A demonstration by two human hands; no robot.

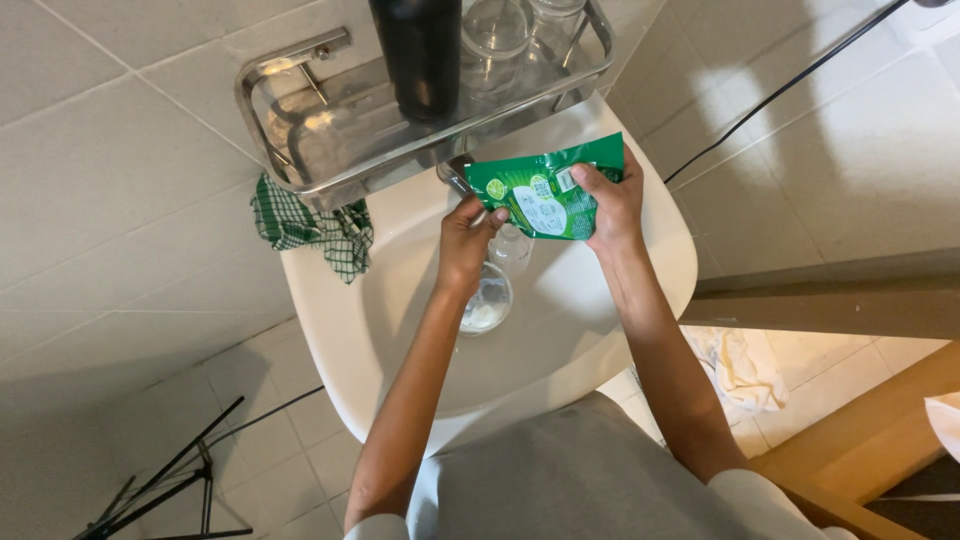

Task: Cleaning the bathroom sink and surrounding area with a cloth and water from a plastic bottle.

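I hold a green refill pouch [540, 190] with both hands over a white wash basin [590, 330]. My left hand [468, 238] pinches its lower left corner near the spout. My right hand [612, 205] grips its right side. Below the pouch, inside the basin, sits a clear glass [488, 300] with some white foam in it; a second clear glass piece [512, 248] shows just under the pouch. The tap [455, 175] is partly hidden behind the pouch.
A metal wall shelf [300, 120] above the basin carries a dark bottle [418, 55] and clear glass jars [495, 35]. A green checked cloth [310, 225] hangs at the basin's left. A black cable [780, 90] crosses the tiled wall. Black tripod legs [170, 480] stand lower left.
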